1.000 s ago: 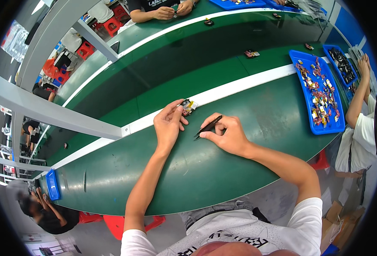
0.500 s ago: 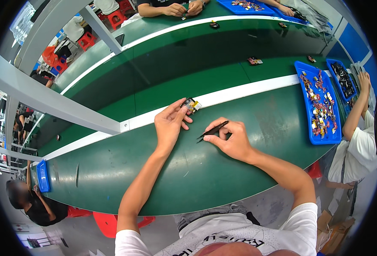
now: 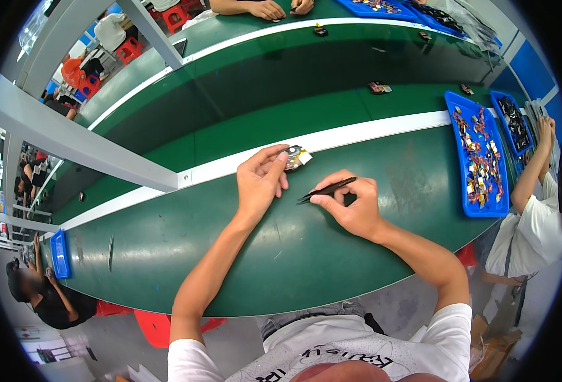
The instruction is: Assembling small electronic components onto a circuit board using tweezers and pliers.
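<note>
Grip of the left hand (image 3: pixel 260 181) was narrow, thumb and fingers pinching a small, dark, rounded part with a yellow-and-white tab (image 3: pixel 298 158) near the middle of the counter's far edge. Fingertips covered some of it, and its finer details were too small to make out. The right hand (image 3: pixel 354 207) held slender black tweezers (image 3: pixel 335 188), their points slightly parted, facing left and apart from the part; its fingers partly hid them. The dark lens rim cut off a co-worker in white (image 3: pixel 526 232) at the right.

Three blue plastic trays showed: a large one (image 3: pixel 488 212) at the counter's right end, filled with colourful pieces too jumbled to count; a narrower one (image 3: pixel 523 151) just beside it, holding black pieces; and one (image 3: pixel 59 254) at the left end, its inside hard to make out. One thin strip (image 3: pixel 110 253) lay near that end.

The smooth green counter (image 3: pixel 262 274) was scuffed and shiny. Beyond its white rail (image 3: pixel 357 132), at least four small parts lay on a dark green belt (image 3: pixel 281 70). A grey metal frame (image 3: pixel 83 137) rose at the left.
</note>
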A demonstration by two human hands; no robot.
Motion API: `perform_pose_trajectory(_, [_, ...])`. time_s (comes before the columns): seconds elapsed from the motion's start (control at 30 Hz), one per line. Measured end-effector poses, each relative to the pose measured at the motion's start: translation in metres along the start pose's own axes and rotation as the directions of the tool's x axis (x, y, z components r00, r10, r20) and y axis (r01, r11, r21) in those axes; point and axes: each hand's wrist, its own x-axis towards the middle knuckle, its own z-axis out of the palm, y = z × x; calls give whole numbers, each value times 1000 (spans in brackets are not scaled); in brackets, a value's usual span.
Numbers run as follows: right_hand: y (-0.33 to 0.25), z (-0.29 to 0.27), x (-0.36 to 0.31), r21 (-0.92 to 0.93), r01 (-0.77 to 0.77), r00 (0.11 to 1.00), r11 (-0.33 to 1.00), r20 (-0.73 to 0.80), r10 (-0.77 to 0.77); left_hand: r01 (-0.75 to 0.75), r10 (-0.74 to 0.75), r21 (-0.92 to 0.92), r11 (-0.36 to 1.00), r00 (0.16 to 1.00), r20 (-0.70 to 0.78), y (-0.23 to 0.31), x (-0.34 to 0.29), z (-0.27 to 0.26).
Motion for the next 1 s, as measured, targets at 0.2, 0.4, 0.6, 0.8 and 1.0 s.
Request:
perform_pose_trajectory(0.2, [-6,-8,8,34,43,990,999,-139,-38,-41,36,61,997,995,90,-2,-13,16])
perform_pose_trajectory(0.4, [0,-10,15,-15,27,984,1000,-174,-29,-148,139,130,980,988,74,-7,-14,17])
perform_pose_trajectory(0.6, [-2,-11,15,-71,-25,988,997,-156,13,-193,186,136,972,981,59,-10,-17,18])
perform_pose_trajectory(0.8, [-2,-9,15,-64,-50,983,997,-180,38,-192,185,134,972,981,58,-10,-18,17])
perform_pose_trajectory(1.0, [0,-10,14,-58,-89,985,994,-153,79,-144,134,154,978,988,74,-6,-18,16])
